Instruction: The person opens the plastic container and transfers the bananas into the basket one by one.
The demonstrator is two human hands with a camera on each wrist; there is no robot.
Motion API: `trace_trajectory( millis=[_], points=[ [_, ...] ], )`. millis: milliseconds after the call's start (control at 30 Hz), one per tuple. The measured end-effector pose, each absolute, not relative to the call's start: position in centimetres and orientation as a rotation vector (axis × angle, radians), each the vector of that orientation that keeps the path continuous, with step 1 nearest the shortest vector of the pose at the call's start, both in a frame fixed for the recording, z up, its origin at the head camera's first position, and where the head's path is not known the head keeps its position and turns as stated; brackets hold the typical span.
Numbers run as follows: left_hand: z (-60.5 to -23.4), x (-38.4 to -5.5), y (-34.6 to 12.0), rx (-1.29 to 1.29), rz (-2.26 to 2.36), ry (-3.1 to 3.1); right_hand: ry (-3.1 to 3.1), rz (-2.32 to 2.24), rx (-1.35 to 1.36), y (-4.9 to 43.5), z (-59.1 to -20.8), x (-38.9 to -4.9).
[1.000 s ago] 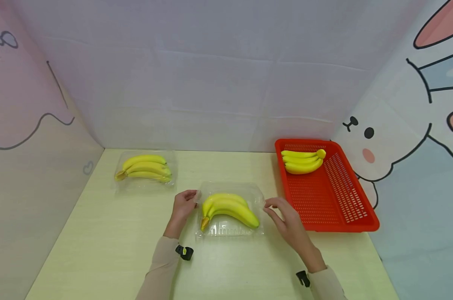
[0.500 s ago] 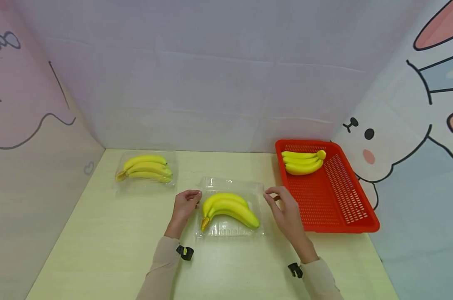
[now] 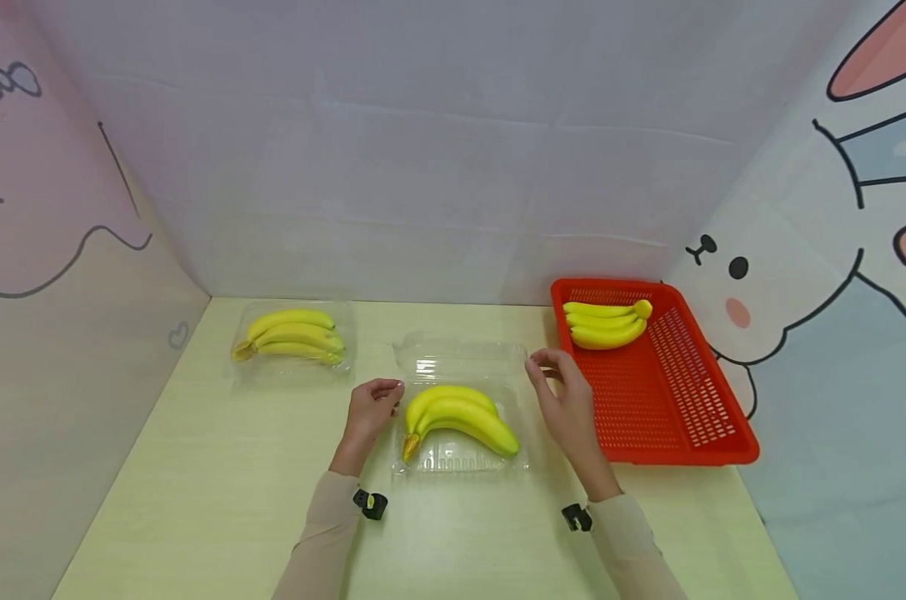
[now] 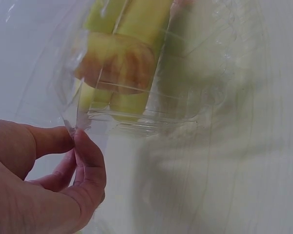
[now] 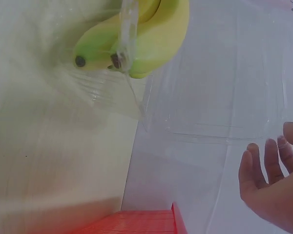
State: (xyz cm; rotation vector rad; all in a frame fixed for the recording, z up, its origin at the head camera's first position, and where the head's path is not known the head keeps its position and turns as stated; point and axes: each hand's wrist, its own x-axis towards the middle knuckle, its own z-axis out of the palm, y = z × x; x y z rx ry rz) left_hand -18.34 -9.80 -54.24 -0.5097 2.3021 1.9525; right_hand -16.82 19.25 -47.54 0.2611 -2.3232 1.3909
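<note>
A clear hinged plastic container (image 3: 453, 460) lies on the table with a bunch of yellow bananas (image 3: 463, 412) in it, their tips greenish. My left hand (image 3: 370, 417) pinches the container's left edge between thumb and index finger, plain in the left wrist view. At the other side, my right hand (image 3: 568, 412) has thumb and index finger together at the right corner of the raised clear lid (image 3: 460, 360). In the right wrist view the lid (image 5: 205, 97) stands up from the base, and the other fingers of that hand are spread a little.
A red perforated basket (image 3: 640, 417) stands to the right, with another bunch of bananas (image 3: 606, 325) at its far end. At the back left sits a second clear container (image 3: 343, 321) with a bunch of bananas (image 3: 295, 335) inside. Fabric walls with cartoon prints border the table.
The lid has swung up and away from over the bananas, toward the back. My right hand has moved forward with its corner. The left hand has stayed nearly in place at the left edge.
</note>
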Motion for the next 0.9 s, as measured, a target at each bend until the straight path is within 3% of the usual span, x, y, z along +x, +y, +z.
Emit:
trace_trajectory(
  millis=[900],
  points=[
    [-54.2,-18.3,-9.6,-0.521,1.953,2.307,-2.252,1.612,0.056,17.3,-46.7,-20.6]
  ],
)
